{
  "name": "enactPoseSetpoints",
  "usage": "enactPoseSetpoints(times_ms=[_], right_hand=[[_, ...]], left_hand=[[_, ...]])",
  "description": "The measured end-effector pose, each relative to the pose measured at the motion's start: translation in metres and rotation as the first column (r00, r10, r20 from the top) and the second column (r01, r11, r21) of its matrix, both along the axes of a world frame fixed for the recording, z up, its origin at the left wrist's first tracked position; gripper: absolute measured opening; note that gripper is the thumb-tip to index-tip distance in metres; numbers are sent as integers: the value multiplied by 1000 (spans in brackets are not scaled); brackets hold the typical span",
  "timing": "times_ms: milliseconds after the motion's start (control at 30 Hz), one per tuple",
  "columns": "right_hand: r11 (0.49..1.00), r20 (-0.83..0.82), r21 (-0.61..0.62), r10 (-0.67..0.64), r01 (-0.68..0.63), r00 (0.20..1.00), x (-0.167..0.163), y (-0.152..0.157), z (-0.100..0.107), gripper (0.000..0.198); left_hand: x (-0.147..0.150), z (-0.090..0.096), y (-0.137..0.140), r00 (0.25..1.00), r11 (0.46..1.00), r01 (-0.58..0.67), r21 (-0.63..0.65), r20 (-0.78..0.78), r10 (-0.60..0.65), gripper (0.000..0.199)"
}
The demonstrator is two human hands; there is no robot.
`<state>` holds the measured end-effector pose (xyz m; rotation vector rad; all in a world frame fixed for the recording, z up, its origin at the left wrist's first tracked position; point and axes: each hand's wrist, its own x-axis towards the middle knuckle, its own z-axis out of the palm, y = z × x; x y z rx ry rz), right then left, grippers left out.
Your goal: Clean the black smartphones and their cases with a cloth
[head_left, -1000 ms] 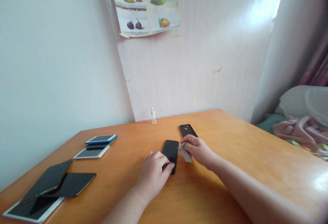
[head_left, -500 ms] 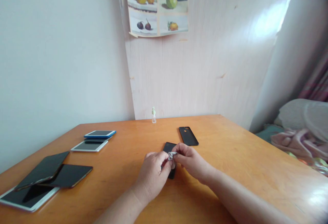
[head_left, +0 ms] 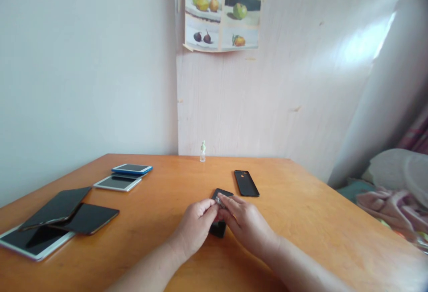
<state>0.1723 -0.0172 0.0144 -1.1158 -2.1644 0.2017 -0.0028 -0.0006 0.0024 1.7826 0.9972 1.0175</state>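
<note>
A dark smartphone (head_left: 219,229) lies on the table under both my hands, which cover its middle. Above it, a small crumpled white wipe (head_left: 218,200) shows between my fingertips. My left hand (head_left: 198,219) is closed, thumb and forefinger pinching the wipe from the left. From the other side, my right hand (head_left: 245,220) grips it too, with its fingers bent forward over it. Most of the wipe is hidden by the fingers. Just beyond, to the right, a black phone case (head_left: 246,183) lies with its hollow side up.
A small clear pump bottle (head_left: 202,154) stands near the far table edge. At left lie a blue-edged tablet (head_left: 132,168) on a white one (head_left: 117,183), and nearer, dark tablets (head_left: 90,219) over another white tablet (head_left: 37,240). A fruit picture (head_left: 222,18) hangs on the wall.
My right hand has turned, and its fingers now reach further over the wipe and closer to my left hand. The whole view has shifted slightly.
</note>
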Motion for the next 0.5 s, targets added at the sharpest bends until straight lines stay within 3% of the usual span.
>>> enactPoseSetpoints(times_ms=[67, 133, 200, 267, 367, 500], right_hand=[[999, -82, -2, -43, 43, 996, 5, 6, -2, 31], [993, -183, -24, -119, 116, 976, 11, 13, -3, 27], [974, -268, -77, -226, 213, 937, 18, 19, -5, 23], [948, -313, -138, -315, 285, 896, 24, 23, -7, 20], [924, -309, -193, -376, 329, 874, 29, 27, -10, 21], [925, -251, -172, -375, 340, 892, 31, 30, -14, 23]], left_hand=[[-1, 3, -2, 997, 995, -36, 95, -59, 42, 39], [-3, 5, -4, 971, 967, -132, 218, -166, 170, 37], [-5, 2, -5, 899, 920, -211, 329, -305, 315, 43], [-6, -3, -6, 815, 898, -212, 386, -437, 380, 62], [-5, -10, -6, 766, 912, -134, 387, -544, 343, 76], [-2, -10, -6, 792, 930, -71, 362, -546, 273, 67]])
